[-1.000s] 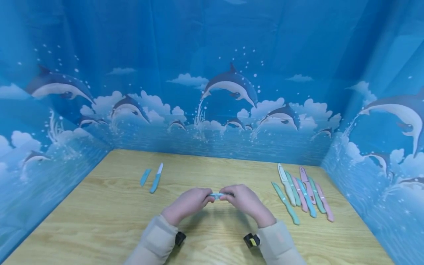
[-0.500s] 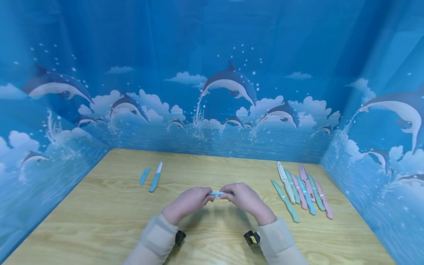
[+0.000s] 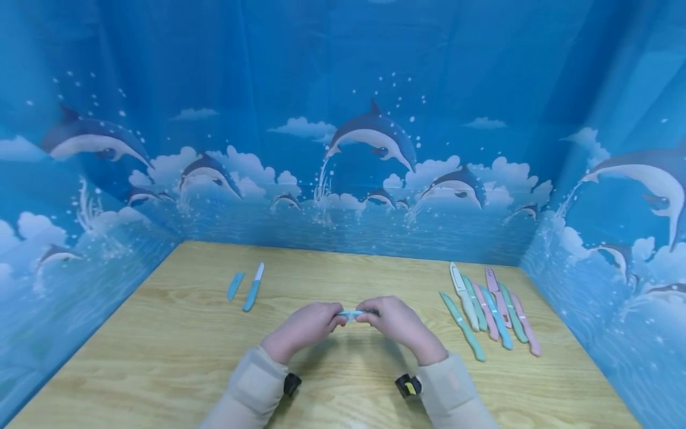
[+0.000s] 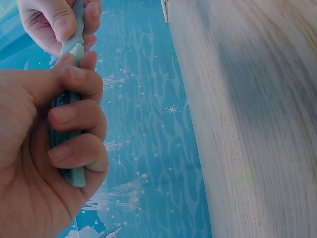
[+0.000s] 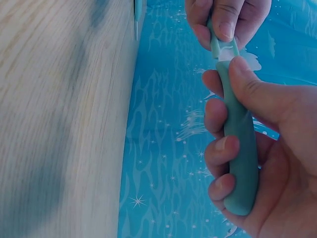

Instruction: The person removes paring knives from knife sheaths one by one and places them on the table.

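In the head view both hands meet above the middle of the table. My left hand point(image 3: 304, 326) curls its fingers round a green knife sheath point(image 4: 75, 177), which its fingers partly cover. The right hand point(image 3: 401, 325) grips the green handle of a paring knife point(image 5: 241, 148), thumb along its upper end. Between the hands, the right wrist view shows a short white stretch of blade point(image 5: 228, 52) at the sheath's mouth; the rest of the blade is hidden. Handle and sheath lie in line.
On the left of the table lie a blue knife point(image 3: 253, 289) with a white blade and a separate blue sheath point(image 3: 235, 286). Several pastel knives, including a cream knife point(image 3: 465, 298) and a green knife point(image 3: 463, 328), lie side by side at right. A dolphin-print curtain point(image 3: 343, 149) surrounds the table point(image 3: 161, 357).
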A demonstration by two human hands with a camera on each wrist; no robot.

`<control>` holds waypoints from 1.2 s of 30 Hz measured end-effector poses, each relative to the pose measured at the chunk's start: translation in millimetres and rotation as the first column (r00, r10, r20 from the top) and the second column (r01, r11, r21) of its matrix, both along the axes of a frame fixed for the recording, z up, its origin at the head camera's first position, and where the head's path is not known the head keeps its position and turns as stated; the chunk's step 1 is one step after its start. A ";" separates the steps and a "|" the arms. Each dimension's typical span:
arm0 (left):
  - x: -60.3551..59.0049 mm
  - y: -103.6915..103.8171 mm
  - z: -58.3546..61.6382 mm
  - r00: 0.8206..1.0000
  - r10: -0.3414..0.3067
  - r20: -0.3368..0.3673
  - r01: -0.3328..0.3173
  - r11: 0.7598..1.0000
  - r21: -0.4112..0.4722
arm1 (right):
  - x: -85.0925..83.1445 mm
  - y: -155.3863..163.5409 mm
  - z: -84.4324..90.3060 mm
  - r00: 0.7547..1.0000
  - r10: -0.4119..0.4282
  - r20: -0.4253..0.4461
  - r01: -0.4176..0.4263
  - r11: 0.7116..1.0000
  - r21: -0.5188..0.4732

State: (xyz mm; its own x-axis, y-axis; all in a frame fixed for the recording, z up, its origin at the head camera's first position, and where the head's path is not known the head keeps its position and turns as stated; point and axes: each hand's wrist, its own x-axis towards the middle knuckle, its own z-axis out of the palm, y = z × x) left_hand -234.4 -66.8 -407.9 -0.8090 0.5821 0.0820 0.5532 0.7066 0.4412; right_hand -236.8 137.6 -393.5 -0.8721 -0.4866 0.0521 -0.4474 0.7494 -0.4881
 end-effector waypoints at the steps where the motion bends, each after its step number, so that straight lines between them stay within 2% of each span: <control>1: 0.1 -0.1 0.2 1.000 0.001 0.002 -0.001 1.000 0.002 | 0.0 0.0 -0.1 1.000 0.000 0.000 0.000 1.000 0.001; 12: -1.5 0.4 -1.8 1.000 -0.012 -0.002 0.012 1.000 -0.005 | -0.7 1.9 0.2 1.000 -0.002 0.016 0.002 1.000 -0.006; 21: -2.2 -0.4 0.0 1.000 -0.002 0.023 0.002 1.000 0.020 | -1.6 2.5 0.2 1.000 0.009 -0.012 -0.009 1.000 -0.007; 36: -1.8 -1.4 -0.1 1.000 -0.015 0.001 0.015 1.000 -0.007 | -0.8 3.0 -0.8 1.000 0.005 0.020 -0.005 1.000 -0.015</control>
